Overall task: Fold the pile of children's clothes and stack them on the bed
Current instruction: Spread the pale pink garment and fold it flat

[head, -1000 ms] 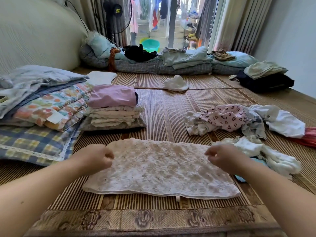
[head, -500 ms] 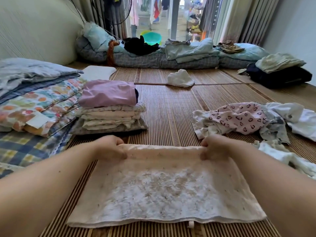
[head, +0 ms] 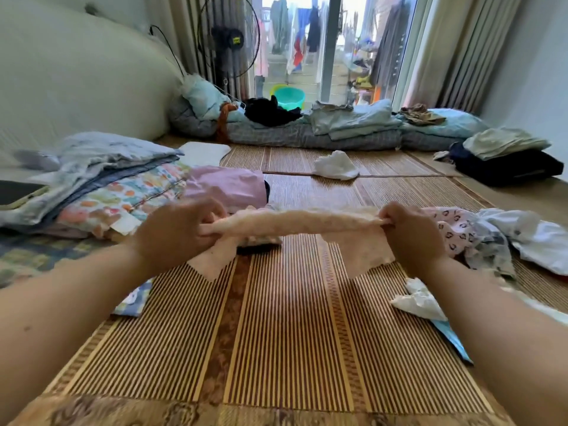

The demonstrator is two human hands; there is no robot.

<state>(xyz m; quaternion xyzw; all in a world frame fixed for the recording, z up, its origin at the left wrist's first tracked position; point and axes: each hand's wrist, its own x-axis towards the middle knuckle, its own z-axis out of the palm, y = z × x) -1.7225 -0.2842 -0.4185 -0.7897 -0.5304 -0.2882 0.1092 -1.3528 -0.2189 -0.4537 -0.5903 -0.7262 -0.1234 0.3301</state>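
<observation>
both hands [head: 176, 233] [head: 410, 238] grip pale cloth [head: 295, 221] above mat [head: 276, 333]

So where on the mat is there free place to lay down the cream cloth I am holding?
The widest bare patch of mat lies under the cream cloth, from the checked blanket to the crumpled white garment. A narrower strip runs beyond, between the pink-topped stack and the heart-print clothes. It is crowded at both outer sides.

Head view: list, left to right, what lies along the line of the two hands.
floral quilt stack → left hand → cream cloth → right hand → heart-print garment → white garment
</observation>
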